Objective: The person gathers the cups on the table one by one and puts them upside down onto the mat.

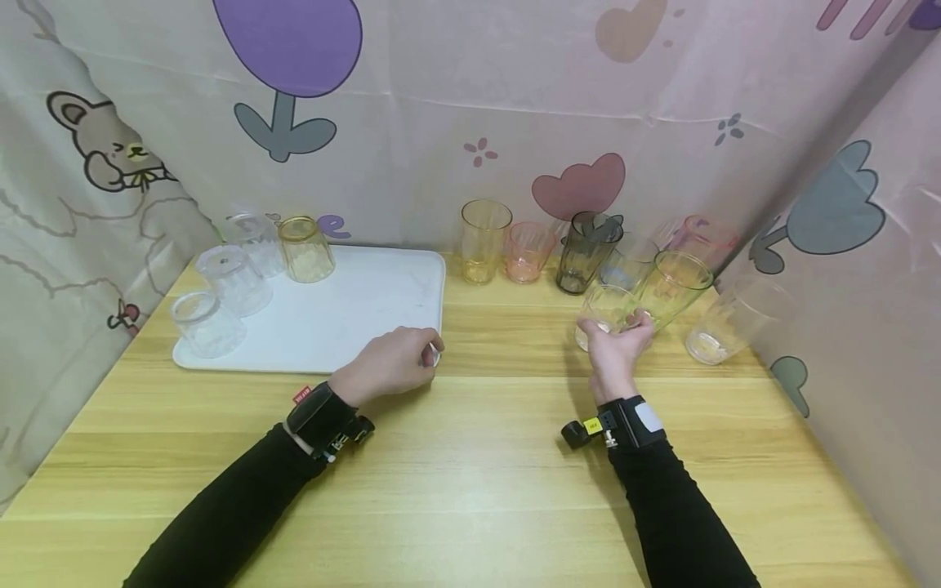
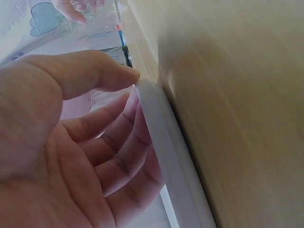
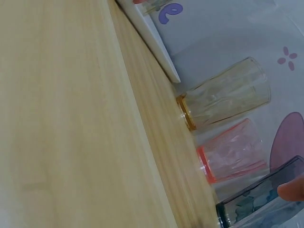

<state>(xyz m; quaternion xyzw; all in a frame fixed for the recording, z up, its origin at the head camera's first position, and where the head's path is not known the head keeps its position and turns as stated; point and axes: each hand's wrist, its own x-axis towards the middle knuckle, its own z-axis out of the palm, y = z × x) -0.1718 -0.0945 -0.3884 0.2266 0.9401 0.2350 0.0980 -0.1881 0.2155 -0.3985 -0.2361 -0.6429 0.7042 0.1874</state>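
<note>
My left hand (image 1: 390,359) grips the front right corner of a white tray (image 1: 367,286). In the left wrist view the thumb tip is at the tray's corner, with the other fingers curled at its rim. My right hand (image 1: 617,347) is around a short clear glass (image 1: 606,304), thumb at its left side and fingers at its right. Close behind those fingers stands a yellow-green glass (image 1: 672,282). The right wrist view catches only a fingertip (image 3: 292,190), overlapping a dark grey glass (image 3: 256,194); the rest of that hand is out of frame there.
On the tray's left part several clear glasses (image 1: 234,282) and an amber glass (image 1: 305,253) stand upside down. Along the back stand a tall amber glass (image 1: 485,245), a pink glass (image 1: 528,255) and others. A clear glass (image 1: 735,322) is at the far right. Printed curtains (image 1: 412,163) hang behind.
</note>
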